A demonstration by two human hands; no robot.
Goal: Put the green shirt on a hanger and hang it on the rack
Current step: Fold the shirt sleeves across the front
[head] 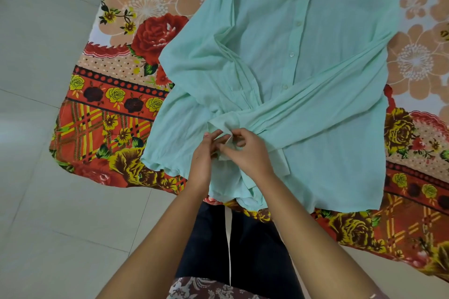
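The pale green shirt (303,60) lies spread front-up on a flowered bedsheet, buttoned, with its collar at the top edge of the view. Both long sleeves are folded across the lower front and meet near the hem. My left hand (202,155) and my right hand (245,150) are together there, both pinching a sleeve cuff between the fingers. No hanger and no rack are in view.
The red, orange and yellow flowered bedsheet (109,114) covers the bed under the shirt. Pale floor tiles (43,201) fill the left side. My dark trousers (243,245) show below my arms, against the bed's near edge.
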